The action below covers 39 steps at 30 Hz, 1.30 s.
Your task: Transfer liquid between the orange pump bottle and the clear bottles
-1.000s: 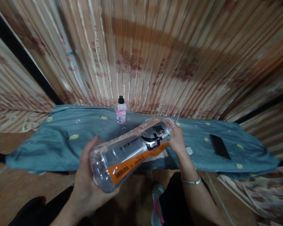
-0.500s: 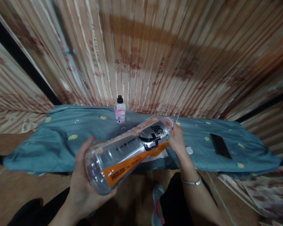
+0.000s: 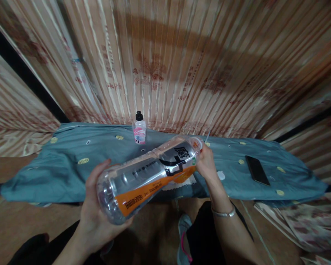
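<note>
A large clear plastic bottle (image 3: 149, 176) with a silver and orange label lies tilted across the middle, its base at lower left and its neck at upper right. My left hand (image 3: 99, 209) is wrapped round the base end from below, thumb on the near upper side. At the neck, my right hand (image 3: 206, 160) grips the bottle; a thin white stick (image 3: 207, 137) shows beside its fingers, and how it is held is hidden. Partly under the bottle, a white scalloped cloth or paper (image 3: 191, 181) rests on the teal cloth.
A small bottle with a black cap (image 3: 139, 130) stands upright near the back of the teal cloth-covered surface (image 3: 63, 162). A black phone (image 3: 257, 170) lies at the right, and a small white disc (image 3: 221, 175) is beside my right wrist. Pleated curtains (image 3: 168, 55) hang behind.
The large bottle and my left hand have shifted slightly to the left, and the bottle has turned a little about its length. My right hand keeps its grip at the neck.
</note>
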Motion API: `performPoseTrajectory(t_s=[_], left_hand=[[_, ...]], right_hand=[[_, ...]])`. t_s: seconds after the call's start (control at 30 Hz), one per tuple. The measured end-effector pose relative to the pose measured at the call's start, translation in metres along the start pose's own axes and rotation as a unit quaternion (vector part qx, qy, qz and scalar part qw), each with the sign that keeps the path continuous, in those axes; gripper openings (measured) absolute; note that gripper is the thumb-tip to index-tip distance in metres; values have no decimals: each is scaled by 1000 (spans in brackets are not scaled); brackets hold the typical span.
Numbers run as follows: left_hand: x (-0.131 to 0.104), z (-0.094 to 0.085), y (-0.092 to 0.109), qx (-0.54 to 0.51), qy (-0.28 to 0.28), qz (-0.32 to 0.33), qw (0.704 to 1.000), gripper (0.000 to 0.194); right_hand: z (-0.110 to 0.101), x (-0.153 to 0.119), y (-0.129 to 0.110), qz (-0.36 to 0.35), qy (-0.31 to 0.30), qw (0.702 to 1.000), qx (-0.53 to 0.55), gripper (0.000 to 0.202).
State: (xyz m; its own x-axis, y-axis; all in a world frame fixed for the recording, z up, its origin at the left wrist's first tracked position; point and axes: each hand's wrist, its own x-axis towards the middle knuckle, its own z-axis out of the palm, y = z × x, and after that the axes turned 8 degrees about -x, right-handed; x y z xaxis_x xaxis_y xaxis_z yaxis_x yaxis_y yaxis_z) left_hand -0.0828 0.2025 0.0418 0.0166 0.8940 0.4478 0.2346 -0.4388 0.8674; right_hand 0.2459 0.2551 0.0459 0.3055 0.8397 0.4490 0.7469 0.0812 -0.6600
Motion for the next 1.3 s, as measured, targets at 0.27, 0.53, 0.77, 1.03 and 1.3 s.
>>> performPoseTrajectory(t_s=[0.27, 0.53, 0.77, 1.03, 1.3], left_hand=[[5, 1, 4, 53, -64, 115, 990, 123], [11, 4, 4, 76, -72, 159, 982, 118], [12, 4, 10, 65, -76, 157, 983, 121], [9, 2, 7, 53, -71, 132, 987, 117], [5, 11, 12, -9, -3, 110, 994, 99]], right_hand=[[-2, 1, -1, -4, 0, 1000, 17, 33], [-2, 0, -1, -17, -13, 999, 27, 31], [-2, 0, -1, -20, -10, 1000, 12, 30], [-2, -1, -1, -14, -14, 1000, 22, 30], [0, 0, 0, -42, 8, 999, 24, 26]])
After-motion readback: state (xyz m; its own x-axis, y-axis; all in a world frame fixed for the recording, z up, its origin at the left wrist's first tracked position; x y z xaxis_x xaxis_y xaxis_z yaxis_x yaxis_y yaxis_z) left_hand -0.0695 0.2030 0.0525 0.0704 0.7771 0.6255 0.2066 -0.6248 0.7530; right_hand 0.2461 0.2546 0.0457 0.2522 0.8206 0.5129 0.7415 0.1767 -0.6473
